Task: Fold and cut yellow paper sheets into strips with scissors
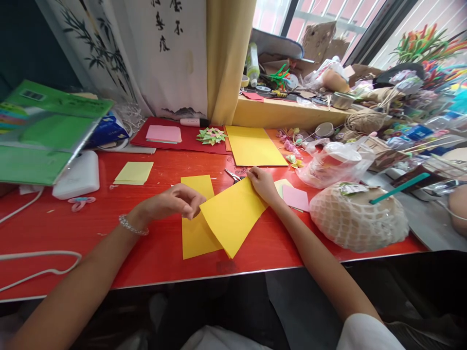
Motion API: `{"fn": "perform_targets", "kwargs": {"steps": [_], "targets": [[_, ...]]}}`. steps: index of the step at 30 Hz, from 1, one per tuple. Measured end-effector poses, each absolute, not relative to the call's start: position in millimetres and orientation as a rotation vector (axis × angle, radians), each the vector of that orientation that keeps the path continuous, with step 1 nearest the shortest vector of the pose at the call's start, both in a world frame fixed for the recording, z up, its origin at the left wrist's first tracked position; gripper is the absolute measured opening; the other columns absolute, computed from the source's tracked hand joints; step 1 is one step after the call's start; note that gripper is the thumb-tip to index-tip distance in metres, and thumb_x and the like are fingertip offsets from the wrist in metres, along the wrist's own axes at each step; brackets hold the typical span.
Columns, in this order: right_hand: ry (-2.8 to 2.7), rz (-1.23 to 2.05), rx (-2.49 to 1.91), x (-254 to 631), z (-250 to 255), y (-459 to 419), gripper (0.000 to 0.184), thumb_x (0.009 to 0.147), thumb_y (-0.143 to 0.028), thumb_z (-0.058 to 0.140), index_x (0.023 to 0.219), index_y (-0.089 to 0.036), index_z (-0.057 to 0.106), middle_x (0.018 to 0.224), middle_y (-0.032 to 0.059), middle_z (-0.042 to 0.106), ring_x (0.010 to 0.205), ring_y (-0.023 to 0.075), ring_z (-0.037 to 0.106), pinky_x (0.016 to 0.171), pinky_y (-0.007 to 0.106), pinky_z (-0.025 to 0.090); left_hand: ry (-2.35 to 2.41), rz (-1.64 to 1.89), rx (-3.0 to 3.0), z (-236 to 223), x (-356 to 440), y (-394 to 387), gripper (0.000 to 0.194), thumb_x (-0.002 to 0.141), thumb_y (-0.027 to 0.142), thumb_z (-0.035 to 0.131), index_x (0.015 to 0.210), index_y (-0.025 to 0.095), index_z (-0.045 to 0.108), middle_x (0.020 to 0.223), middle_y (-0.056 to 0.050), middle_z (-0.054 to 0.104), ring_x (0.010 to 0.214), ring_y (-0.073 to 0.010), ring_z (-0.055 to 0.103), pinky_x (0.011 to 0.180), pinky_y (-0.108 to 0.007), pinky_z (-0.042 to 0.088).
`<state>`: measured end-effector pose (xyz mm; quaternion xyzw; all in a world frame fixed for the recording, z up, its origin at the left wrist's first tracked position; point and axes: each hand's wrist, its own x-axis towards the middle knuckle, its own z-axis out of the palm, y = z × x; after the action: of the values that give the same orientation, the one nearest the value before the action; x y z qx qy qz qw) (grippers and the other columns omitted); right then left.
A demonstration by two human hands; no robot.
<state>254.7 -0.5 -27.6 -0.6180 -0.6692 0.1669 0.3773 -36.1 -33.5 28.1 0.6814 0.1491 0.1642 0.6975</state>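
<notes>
A yellow paper sheet (pixel 233 216) lies tilted on the red table (pixel 153 253), on top of a second yellow sheet (pixel 197 233). My left hand (pixel 175 201), with a bead bracelet on the wrist, pinches the tilted sheet's left corner. My right hand (pixel 262 184) is closed on its far upper corner. Small scissors (pixel 232 175) lie just beyond that corner. A pink note (pixel 296 198) and a pale yellow one lie to the right of my right hand.
A larger yellow sheet (pixel 253 146), green folded paper stars (pixel 210 136) and pink notes (pixel 163 134) lie further back. A pale yellow note pad (pixel 134 173), green folders (pixel 44 131), a white box (pixel 77 176) and cables are left. A netted round fruit (pixel 359 216) and plastic bags crowd the right.
</notes>
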Motion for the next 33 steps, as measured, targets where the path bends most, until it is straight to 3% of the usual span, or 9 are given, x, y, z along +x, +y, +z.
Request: {"fn": "perform_targets", "kwargs": {"steps": [4,8,12,15,21,27,33], "targets": [[-1.734,0.449,-1.530,251.6,-23.3,-3.6,0.023,0.086,-0.037,0.043,0.072,-0.020,0.051,0.070,0.0015,0.058,0.068,0.0166,0.051,0.061,0.026,0.034,0.246,0.543,1.432,33.3,-39.0,-32.5,0.028,0.070,0.033,0.066,0.051,0.016,0.055,0.050,0.000,0.039,0.049,-0.0104,0.036,0.048,-0.028,0.028],[-1.823,0.555,-1.412,231.3,-12.3,-18.7,0.026,0.086,-0.042,0.046,0.073,-0.020,0.055,0.066,-0.0002,0.054,0.063,0.0148,0.047,0.058,0.025,0.032,0.777,0.787,1.452,30.7,-27.2,-31.6,0.020,0.076,0.034,0.062,0.065,0.017,0.062,0.059,0.001,0.044,0.052,-0.0086,0.036,0.049,-0.024,0.028],[-1.858,0.674,-1.284,202.9,-8.2,-38.4,0.027,0.086,-0.042,0.049,0.070,-0.020,0.055,0.061,-0.0021,0.049,0.059,0.0125,0.042,0.056,0.024,0.030,1.097,0.663,1.680,15.8,-8.8,-30.6,0.028,0.076,0.043,0.060,0.087,0.018,0.068,0.077,-0.001,0.060,0.065,-0.0112,0.048,0.058,-0.023,0.035],[-1.875,0.786,-1.227,189.4,-12.3,-48.2,0.027,0.086,-0.040,0.050,0.070,-0.019,0.055,0.061,-0.0024,0.049,0.057,0.0115,0.042,0.054,0.024,0.030,1.019,0.587,1.775,5.0,-1.1,-30.6,0.031,0.077,0.046,0.059,0.087,0.018,0.068,0.088,-0.002,0.065,0.084,-0.0168,0.056,0.073,-0.026,0.040],[-1.851,0.876,-1.197,184.5,-13.2,-55.7,0.026,0.087,-0.038,0.049,0.071,-0.019,0.055,0.062,-0.0024,0.051,0.056,0.0106,0.042,0.053,0.023,0.030,0.986,0.572,1.743,1.1,1.6,-33.8,0.028,0.077,0.044,0.059,0.082,0.017,0.065,0.087,-0.002,0.064,0.084,-0.0174,0.056,0.077,-0.028,0.041],[-1.869,0.827,-1.204,186.6,-7.2,-55.4,0.023,0.087,-0.032,0.049,0.069,-0.018,0.054,0.061,-0.0023,0.050,0.057,0.0108,0.041,0.054,0.023,0.031,1.043,0.559,1.709,5.9,8.5,-39.9,0.027,0.076,0.040,0.058,0.064,0.017,0.051,0.065,0.003,0.049,0.062,-0.0113,0.044,0.059,-0.024,0.034],[-1.871,0.703,-1.222,190.0,-8.5,-49.4,0.026,0.087,-0.036,0.049,0.067,-0.019,0.050,0.061,-0.0026,0.048,0.058,0.0116,0.040,0.056,0.024,0.030,1.024,0.566,1.430,2.6,10.6,-43.5,0.023,0.074,0.037,0.060,0.068,0.017,0.051,0.057,0.005,0.040,0.049,-0.0072,0.034,0.047,-0.021,0.023]]}}
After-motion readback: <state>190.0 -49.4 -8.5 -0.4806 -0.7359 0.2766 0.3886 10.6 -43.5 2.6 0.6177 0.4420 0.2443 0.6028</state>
